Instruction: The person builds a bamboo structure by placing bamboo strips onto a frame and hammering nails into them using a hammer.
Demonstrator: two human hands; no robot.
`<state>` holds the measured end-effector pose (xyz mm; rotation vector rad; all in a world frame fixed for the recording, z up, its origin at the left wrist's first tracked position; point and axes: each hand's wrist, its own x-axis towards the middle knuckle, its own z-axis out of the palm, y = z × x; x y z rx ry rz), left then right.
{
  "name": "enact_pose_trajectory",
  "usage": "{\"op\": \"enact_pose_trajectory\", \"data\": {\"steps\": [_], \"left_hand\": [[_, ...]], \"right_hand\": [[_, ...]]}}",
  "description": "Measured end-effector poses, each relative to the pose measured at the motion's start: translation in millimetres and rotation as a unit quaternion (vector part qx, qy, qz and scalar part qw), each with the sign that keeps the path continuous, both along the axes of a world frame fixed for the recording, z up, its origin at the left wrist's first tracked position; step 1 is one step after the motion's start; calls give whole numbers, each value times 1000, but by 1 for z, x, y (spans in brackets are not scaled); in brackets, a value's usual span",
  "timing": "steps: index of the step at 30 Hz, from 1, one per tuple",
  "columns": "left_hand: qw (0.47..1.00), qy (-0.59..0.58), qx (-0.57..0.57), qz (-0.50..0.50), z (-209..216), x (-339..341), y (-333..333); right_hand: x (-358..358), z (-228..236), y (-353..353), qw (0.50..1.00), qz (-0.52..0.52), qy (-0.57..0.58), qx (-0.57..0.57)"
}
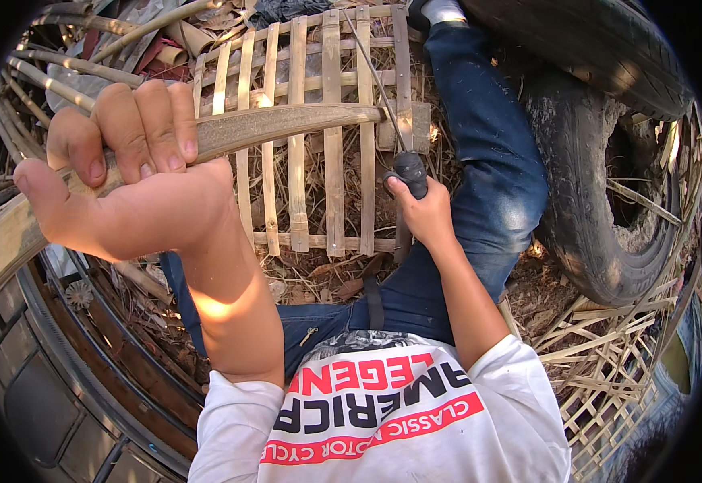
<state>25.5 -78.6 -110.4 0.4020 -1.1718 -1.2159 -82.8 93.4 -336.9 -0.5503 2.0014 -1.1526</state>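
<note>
My left hand [145, 201] is closed around a long, curved bamboo strip [286, 122], with the fingers over its top and the palm beneath. The strip's broad end sticks out at lower left; its other end reaches the middle right. My right hand [427, 211] grips the black handle of a long-bladed knife [409, 171]. Its narrow-looking blade, seen nearly edge-on, points up and away, crossing by the strip's far end. Whether blade and strip touch I cannot tell. Under that end lies a small flat piece of wood [417, 129].
A nailed bamboo slat frame [335, 185] lies between my legs. Old tyres [564, 193] stand at right, above woven bamboo strips [608, 378]. Bamboo poles [69, 84] are heaped at far left. A dark curved rack-like object [45, 386] sits at lower left.
</note>
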Motion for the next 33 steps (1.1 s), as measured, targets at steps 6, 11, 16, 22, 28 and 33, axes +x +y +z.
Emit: {"op": "enact_pose_trajectory", "data": {"steps": [6,11,16,22,28,33], "left_hand": [[998,0,-15,-64,-4,15,-8],[963,74,28,-257,-6,18,-17],[954,87,27,-284,-9,23,-26],[978,-151,-53,-132,9,5,4],[979,9,8,-202,3,30,-21],[973,34,28,-226,-2,20,-10]], "right_hand": [[3,-4,-2,999,18,-19,-30],[-2,-9,1,999,26,-10,-45],[-3,-4,-7,1000,9,7,8],[-7,-5,-11,999,9,-14,30],[-1,-4,-4,1000,-9,-29,9],[2,-12,0,1000,0,23,-17]]}}
